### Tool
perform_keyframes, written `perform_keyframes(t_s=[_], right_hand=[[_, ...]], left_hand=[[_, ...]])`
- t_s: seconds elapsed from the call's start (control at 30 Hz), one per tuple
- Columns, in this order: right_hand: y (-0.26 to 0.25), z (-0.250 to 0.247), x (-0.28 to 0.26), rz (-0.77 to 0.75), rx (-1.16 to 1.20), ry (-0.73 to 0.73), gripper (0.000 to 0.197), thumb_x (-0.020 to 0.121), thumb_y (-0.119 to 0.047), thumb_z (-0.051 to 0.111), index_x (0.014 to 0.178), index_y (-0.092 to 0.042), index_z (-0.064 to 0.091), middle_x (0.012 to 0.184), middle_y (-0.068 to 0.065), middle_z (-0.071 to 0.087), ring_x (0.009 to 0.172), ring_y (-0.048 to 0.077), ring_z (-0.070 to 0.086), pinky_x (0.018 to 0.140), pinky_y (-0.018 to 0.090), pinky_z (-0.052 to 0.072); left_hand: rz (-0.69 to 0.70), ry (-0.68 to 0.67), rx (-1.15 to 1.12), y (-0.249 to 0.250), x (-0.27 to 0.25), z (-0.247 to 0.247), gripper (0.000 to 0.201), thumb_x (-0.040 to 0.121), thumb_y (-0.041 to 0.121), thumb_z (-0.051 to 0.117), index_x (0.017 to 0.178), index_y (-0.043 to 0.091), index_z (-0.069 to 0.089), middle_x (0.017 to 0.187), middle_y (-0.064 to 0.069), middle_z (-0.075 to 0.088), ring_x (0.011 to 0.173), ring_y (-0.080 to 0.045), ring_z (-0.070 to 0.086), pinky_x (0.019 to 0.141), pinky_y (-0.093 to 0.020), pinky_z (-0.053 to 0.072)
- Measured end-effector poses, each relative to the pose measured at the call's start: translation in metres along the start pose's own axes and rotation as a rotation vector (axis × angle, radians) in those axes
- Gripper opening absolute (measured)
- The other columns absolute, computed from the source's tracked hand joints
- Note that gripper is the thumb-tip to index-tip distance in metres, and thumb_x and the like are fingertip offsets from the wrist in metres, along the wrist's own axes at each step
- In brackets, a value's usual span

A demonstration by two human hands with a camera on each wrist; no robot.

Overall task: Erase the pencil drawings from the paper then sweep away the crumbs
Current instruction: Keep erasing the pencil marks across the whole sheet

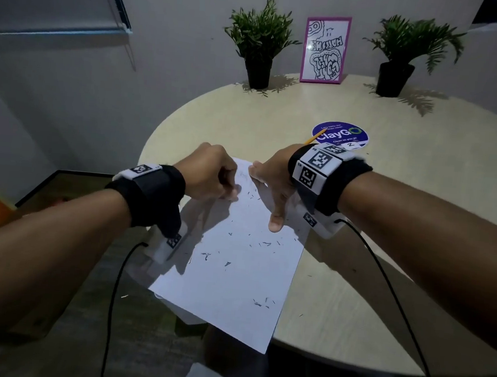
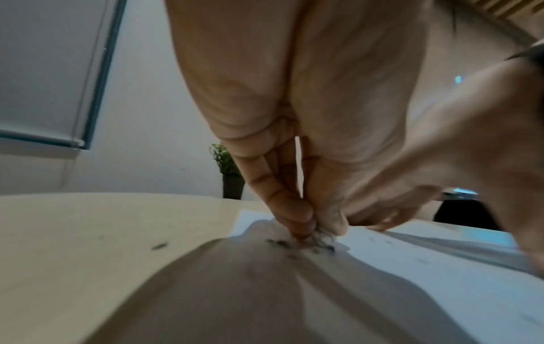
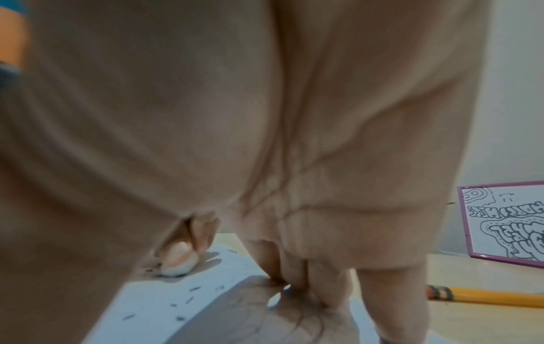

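Note:
A white sheet of paper (image 1: 233, 277) lies on the round table (image 1: 382, 290), its near end hanging over the table's edge. Dark eraser crumbs (image 1: 263, 243) are scattered across it. My left hand (image 1: 231, 192) is curled at the sheet's far end and pinches a small white eraser (image 2: 322, 235) down onto the paper, with crumbs gathered around its tip. From the right wrist view the eraser (image 3: 176, 265) shows under those fingertips. My right hand (image 1: 266, 196) rests on the paper beside it, fingers straight, thumb pointing toward me. Faint pencil marks (image 1: 244, 174) remain between the hands.
A yellow pencil (image 1: 313, 138) lies behind my right wrist, next to a round blue sticker (image 1: 340, 134). Two potted plants (image 1: 260, 39) (image 1: 403, 48) and a pink-framed drawing (image 1: 325, 49) stand at the table's far edge. Cables trail from both wrists.

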State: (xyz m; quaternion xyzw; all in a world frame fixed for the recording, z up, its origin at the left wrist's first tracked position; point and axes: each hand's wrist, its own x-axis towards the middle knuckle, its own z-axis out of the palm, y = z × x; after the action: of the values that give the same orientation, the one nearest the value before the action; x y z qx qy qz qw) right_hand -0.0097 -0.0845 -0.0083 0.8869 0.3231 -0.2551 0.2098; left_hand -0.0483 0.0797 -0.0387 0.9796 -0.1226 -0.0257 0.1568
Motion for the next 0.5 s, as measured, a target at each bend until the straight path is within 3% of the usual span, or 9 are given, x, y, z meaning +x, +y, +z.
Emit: perform_keyframes(t_s=[0.07,0.2,0.3,0.37,0.5], right_hand=[[0.001,0.001,-0.001,-0.006,0.017,-0.002,0.097,0.057,-0.067,0.085,0.133,-0.018,0.050,0.145,-0.001,0.052,0.113,0.028,0.059,0.082,0.037,0.042],[0.000,0.000,-0.003,0.007,0.000,0.020,0.101,0.056,-0.069,0.084,0.136,-0.021,0.046,0.144,-0.002,0.052,0.115,0.029,0.057,0.087,0.040,0.044],[-0.001,0.000,0.000,-0.010,-0.017,0.032,0.113,0.051,-0.073,0.084,0.144,-0.022,0.045,0.149,-0.003,0.050,0.121,0.029,0.057,0.094,0.041,0.047],[-0.001,0.000,0.001,-0.007,-0.020,0.040,0.119,0.050,-0.074,0.084,0.149,-0.023,0.041,0.153,-0.003,0.045,0.126,0.029,0.055,0.100,0.043,0.046],[-0.002,-0.001,0.001,0.008,-0.017,0.019,0.118,0.049,-0.073,0.085,0.145,-0.021,0.040,0.155,-0.003,0.042,0.125,0.031,0.055,0.098,0.045,0.045]], left_hand=[[-0.053,0.022,0.021,-0.006,0.007,-0.006,0.017,0.078,0.014,0.079,0.064,0.013,0.069,0.060,0.006,0.068,0.062,0.000,0.060,0.059,-0.016,0.044],[-0.013,-0.018,0.055,0.001,0.010,-0.011,0.018,0.079,0.013,0.077,0.063,0.014,0.068,0.062,0.006,0.068,0.064,-0.007,0.062,0.055,-0.016,0.044],[0.074,-0.085,0.011,0.017,0.002,-0.001,0.020,0.078,0.022,0.082,0.066,0.014,0.069,0.057,0.014,0.066,0.060,0.003,0.060,0.054,-0.009,0.041],[0.083,-0.100,-0.014,0.020,0.000,0.006,0.018,0.077,0.019,0.083,0.068,0.015,0.069,0.058,0.015,0.066,0.059,0.008,0.059,0.054,-0.006,0.040],[0.020,-0.038,0.058,0.000,0.006,-0.002,0.022,0.080,0.019,0.080,0.062,0.017,0.067,0.061,0.008,0.068,0.060,0.000,0.060,0.058,-0.017,0.045]])
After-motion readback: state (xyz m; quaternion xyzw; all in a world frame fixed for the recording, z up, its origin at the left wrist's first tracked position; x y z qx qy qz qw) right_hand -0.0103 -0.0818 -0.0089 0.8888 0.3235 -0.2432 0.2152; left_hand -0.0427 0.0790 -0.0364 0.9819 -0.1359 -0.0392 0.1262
